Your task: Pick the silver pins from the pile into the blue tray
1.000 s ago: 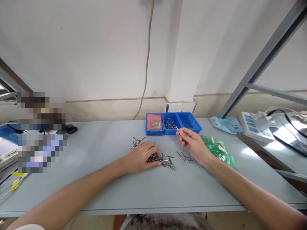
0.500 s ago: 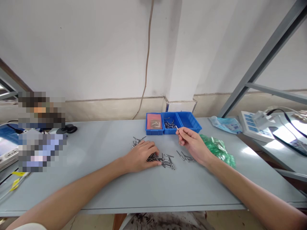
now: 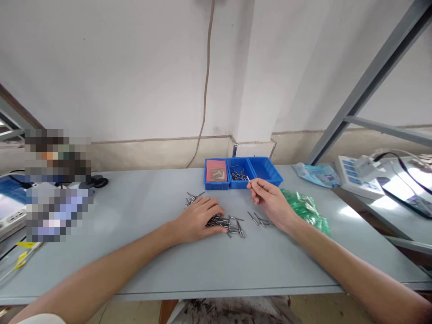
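Note:
My left hand (image 3: 200, 221) lies over a pile of metal blind rivets (image 3: 220, 221) on the grey table, fingers apart and loosely bent. The palm hides part of the pile, and more rivets poke out behind the fingers. My right hand (image 3: 266, 198) is raised in front of the blue bins, thumb and forefinger pinching one rivet (image 3: 249, 179) by an end. Under that hand, a few loose rivets (image 3: 258, 219) lie on the table. Several rivets (image 3: 238, 174) sit in the middle blue bin (image 3: 240, 185), just beyond the pinched one.
The left blue bin (image 3: 217, 186) holds a pink sheet and a small clear bag. Nothing shows inside the right bin (image 3: 265, 168). Green plastic bags (image 3: 307, 209) lie beside my right wrist. Farther right are a blue-white packet (image 3: 317, 175) and a power strip (image 3: 359, 177).

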A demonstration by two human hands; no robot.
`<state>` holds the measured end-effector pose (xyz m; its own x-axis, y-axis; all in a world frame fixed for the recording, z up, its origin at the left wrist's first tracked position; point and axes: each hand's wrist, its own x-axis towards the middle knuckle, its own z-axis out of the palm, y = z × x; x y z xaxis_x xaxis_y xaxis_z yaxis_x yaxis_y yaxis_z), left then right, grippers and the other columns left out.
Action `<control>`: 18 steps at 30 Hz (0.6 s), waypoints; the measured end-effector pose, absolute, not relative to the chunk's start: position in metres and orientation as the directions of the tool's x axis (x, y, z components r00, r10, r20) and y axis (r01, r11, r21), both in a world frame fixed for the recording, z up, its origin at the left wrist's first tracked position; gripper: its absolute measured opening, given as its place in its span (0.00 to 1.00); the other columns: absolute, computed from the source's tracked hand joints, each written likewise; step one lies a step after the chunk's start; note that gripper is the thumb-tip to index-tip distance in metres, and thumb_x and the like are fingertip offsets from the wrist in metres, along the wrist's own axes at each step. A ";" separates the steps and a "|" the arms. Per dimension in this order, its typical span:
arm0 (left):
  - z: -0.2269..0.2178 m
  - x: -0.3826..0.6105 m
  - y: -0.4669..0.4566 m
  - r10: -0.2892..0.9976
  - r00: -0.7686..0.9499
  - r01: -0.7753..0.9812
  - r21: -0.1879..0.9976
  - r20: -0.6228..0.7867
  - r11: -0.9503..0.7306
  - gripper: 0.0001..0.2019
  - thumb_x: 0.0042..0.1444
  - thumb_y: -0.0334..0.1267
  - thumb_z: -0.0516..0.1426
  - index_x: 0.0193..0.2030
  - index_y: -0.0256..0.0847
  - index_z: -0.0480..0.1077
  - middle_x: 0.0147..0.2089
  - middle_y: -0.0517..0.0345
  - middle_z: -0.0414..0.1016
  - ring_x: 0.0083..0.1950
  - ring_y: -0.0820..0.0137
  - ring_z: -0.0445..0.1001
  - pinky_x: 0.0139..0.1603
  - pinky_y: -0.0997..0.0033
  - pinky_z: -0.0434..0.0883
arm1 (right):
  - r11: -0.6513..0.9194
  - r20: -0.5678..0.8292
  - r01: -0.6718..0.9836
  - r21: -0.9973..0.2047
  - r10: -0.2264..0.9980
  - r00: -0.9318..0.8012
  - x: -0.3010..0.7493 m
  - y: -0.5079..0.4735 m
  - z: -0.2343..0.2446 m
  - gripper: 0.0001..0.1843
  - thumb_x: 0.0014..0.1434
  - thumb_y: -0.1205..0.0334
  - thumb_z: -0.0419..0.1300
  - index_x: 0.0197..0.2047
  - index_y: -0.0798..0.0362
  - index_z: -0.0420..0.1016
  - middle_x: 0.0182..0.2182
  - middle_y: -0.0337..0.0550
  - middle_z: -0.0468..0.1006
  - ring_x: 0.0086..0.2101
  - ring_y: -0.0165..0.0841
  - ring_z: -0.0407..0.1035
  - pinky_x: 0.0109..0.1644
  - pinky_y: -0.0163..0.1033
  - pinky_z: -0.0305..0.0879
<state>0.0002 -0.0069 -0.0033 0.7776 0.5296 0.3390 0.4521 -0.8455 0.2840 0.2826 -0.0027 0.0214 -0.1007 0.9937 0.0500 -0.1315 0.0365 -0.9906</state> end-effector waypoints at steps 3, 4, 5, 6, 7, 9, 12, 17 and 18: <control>-0.003 0.001 -0.007 0.519 0.774 0.441 0.281 0.362 -0.853 0.20 0.70 0.57 0.58 0.53 0.42 0.71 0.50 0.51 0.75 0.50 0.60 0.71 0.54 0.61 0.67 | 0.030 0.045 -0.140 -0.990 0.994 -0.104 0.283 -0.003 0.022 0.17 0.65 0.44 0.67 0.39 0.50 0.78 0.30 0.37 0.67 0.29 0.30 0.57 0.34 0.38 0.57; -0.002 0.001 -0.007 0.518 0.773 0.439 0.279 0.366 -0.854 0.20 0.70 0.57 0.58 0.53 0.42 0.71 0.50 0.51 0.75 0.50 0.60 0.71 0.53 0.61 0.67 | 0.029 0.044 -0.142 -0.989 0.994 -0.104 0.282 -0.003 0.022 0.17 0.65 0.45 0.67 0.39 0.50 0.78 0.30 0.37 0.67 0.29 0.30 0.57 0.34 0.39 0.57; -0.002 0.001 -0.007 0.516 0.774 0.439 0.277 0.368 -0.855 0.20 0.71 0.57 0.58 0.53 0.42 0.71 0.50 0.51 0.75 0.50 0.60 0.71 0.53 0.61 0.67 | 0.030 0.045 -0.144 -0.989 0.994 -0.103 0.282 -0.003 0.022 0.16 0.65 0.45 0.67 0.39 0.50 0.78 0.30 0.37 0.67 0.29 0.30 0.57 0.34 0.39 0.57; -0.001 0.001 -0.007 0.516 0.774 0.439 0.275 0.367 -0.855 0.20 0.71 0.57 0.58 0.53 0.42 0.71 0.50 0.51 0.75 0.50 0.60 0.71 0.53 0.61 0.67 | 0.031 0.046 -0.145 -0.989 0.994 -0.103 0.283 -0.003 0.022 0.16 0.65 0.45 0.67 0.39 0.50 0.78 0.30 0.37 0.67 0.29 0.30 0.57 0.34 0.39 0.57; -0.001 0.001 -0.007 0.516 0.775 0.440 0.274 0.364 -0.855 0.20 0.71 0.57 0.58 0.53 0.42 0.71 0.50 0.51 0.75 0.50 0.60 0.71 0.53 0.61 0.67 | 0.032 0.047 -0.146 -0.989 0.994 -0.102 0.283 -0.003 0.022 0.16 0.66 0.45 0.67 0.39 0.50 0.78 0.30 0.37 0.67 0.29 0.30 0.57 0.34 0.39 0.57; -0.001 0.001 -0.007 0.517 0.776 0.441 0.275 0.360 -0.854 0.20 0.70 0.58 0.58 0.54 0.42 0.71 0.50 0.51 0.75 0.50 0.60 0.71 0.54 0.60 0.67 | 0.034 0.049 -0.147 -0.989 0.994 -0.102 0.283 -0.003 0.022 0.16 0.66 0.46 0.67 0.39 0.50 0.78 0.30 0.37 0.67 0.29 0.30 0.58 0.35 0.38 0.57; -0.002 0.000 -0.007 0.521 0.775 0.446 0.274 0.358 -0.852 0.21 0.70 0.58 0.58 0.54 0.42 0.71 0.50 0.51 0.75 0.51 0.60 0.71 0.55 0.60 0.67 | 0.040 0.055 -0.144 -0.989 0.993 -0.101 0.284 -0.002 0.021 0.15 0.67 0.47 0.66 0.39 0.50 0.78 0.31 0.37 0.68 0.29 0.30 0.58 0.35 0.38 0.57; -0.003 0.001 -0.006 0.526 0.773 0.457 0.263 0.356 -0.850 0.21 0.70 0.59 0.58 0.53 0.42 0.72 0.48 0.51 0.76 0.51 0.60 0.71 0.54 0.60 0.66 | 0.044 0.058 -0.140 -0.989 0.993 -0.102 0.285 -0.001 0.019 0.15 0.68 0.47 0.66 0.40 0.51 0.78 0.31 0.36 0.68 0.29 0.29 0.58 0.35 0.38 0.57; -0.002 0.002 -0.006 0.527 0.772 0.458 0.265 0.355 -0.849 0.21 0.69 0.59 0.58 0.52 0.42 0.72 0.48 0.51 0.76 0.50 0.60 0.71 0.54 0.60 0.66 | 0.046 0.060 -0.139 -0.989 0.993 -0.103 0.285 -0.001 0.019 0.15 0.68 0.47 0.66 0.40 0.50 0.78 0.31 0.36 0.68 0.29 0.29 0.58 0.35 0.38 0.57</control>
<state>0.0017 -0.0062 -0.0024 0.7722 0.5272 0.3546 0.4578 -0.8487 0.2647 0.2847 -0.0014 0.0191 -0.1029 0.9929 0.0602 -0.1390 0.0456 -0.9892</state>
